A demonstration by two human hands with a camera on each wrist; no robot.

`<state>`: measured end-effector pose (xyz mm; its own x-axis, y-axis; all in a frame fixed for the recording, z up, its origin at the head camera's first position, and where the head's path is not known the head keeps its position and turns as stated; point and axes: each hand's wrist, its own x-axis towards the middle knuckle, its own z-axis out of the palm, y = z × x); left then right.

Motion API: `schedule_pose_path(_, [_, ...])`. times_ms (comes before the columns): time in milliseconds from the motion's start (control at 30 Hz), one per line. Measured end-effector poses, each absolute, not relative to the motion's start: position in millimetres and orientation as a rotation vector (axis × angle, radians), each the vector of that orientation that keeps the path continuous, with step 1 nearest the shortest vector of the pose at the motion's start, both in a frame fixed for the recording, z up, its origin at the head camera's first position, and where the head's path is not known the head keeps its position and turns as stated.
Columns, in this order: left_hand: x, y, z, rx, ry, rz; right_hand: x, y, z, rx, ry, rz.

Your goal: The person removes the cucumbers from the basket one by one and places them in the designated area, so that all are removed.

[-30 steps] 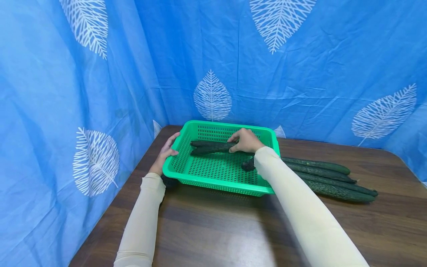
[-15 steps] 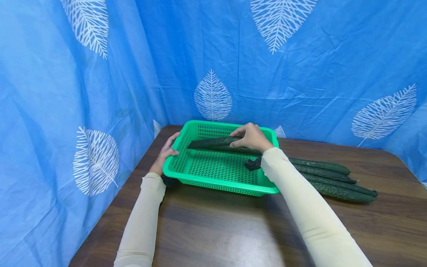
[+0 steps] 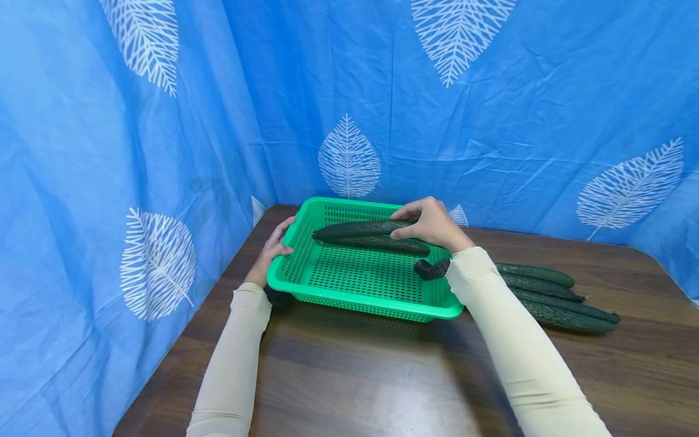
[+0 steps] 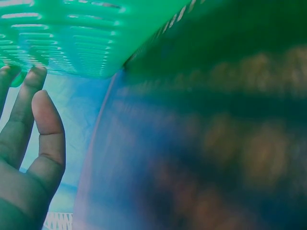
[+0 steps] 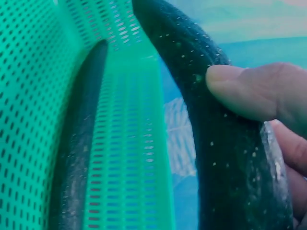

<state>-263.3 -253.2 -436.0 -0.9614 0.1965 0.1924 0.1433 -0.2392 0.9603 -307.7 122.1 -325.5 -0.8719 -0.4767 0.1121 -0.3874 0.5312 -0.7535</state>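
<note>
A green plastic basket (image 3: 360, 309) with slotted walls stands on the table. My left hand (image 3: 271, 249) holds its left end, thumb over the rim and fingers along the outer wall; the left wrist view shows fingertips (image 4: 36, 76) against the slots. My right hand (image 3: 431, 224) pinches a long dark green cucumber (image 3: 355, 229) near its right end, above the basket's far side. Its left tip is close to the basket's left wall. Just below it, a second cucumber (image 3: 382, 244) lies inside the basket. The right wrist view shows the thumb (image 5: 244, 91) on the held cucumber (image 5: 230, 163).
Several more cucumbers (image 3: 551, 297) lie side by side on the wooden table (image 3: 349, 376), right of the basket and partly behind the right sleeve (image 3: 513, 328). Blue cloth (image 3: 491, 152) with white leaf prints hangs at the back and left. Black perforated mounts (image 3: 429, 269) sit at the wrists.
My right hand has moved right and slightly up, and the cucumber it holds has been raised, showing more of the one beneath. My left hand and the basket have stayed in place.
</note>
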Motion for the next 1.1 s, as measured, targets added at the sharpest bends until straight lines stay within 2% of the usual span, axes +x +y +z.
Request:
schedule_pose_path(533, [-263.9, -253.1, -437.0, 0.442, 1.929, 2.408, -280.2, 149.5, -305.6, -0.729, 2.671, -1.289])
schedule_pose_path(1100, [-262.3, -252.0, -433.4, 0.398, 1.940, 2.389, -254.2, 184.6, -317.8, -0.806, 2.736, -1.406])
